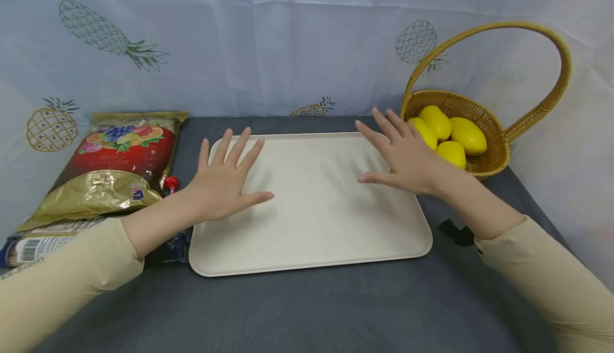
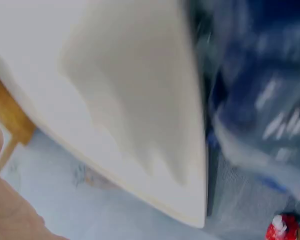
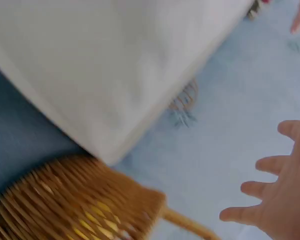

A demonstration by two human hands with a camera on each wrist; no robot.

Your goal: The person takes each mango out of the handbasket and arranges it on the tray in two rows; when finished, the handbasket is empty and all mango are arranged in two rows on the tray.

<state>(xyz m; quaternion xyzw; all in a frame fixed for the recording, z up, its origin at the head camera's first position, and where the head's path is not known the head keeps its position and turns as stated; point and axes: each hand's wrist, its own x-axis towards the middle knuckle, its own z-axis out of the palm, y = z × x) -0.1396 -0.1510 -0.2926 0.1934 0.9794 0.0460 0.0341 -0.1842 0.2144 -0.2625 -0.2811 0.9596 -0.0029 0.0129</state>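
Your fingers (image 1: 237, 147) are standing straight and spread on both hands: your left hand (image 1: 218, 190) is hovering over the left edge of a cream tray (image 1: 312, 203), your right hand (image 1: 410, 161) over its far right corner. That tray is lying on the grey tabletop (image 1: 312, 310), its long far side near the tabletop's far edge. Toward the tabletop's left edge, a blue-and-white packet (image 1: 40, 247) is lying under a red-and-gold candy bag (image 1: 120, 158), a small red item (image 1: 171, 183) sitting just beside. Over the tabletop's far right corner, a wicker basket (image 1: 496, 147) is holding yellow fruits (image 1: 467, 136); behind, a pineapple-print curtain (image 1: 316, 49) is hanging.
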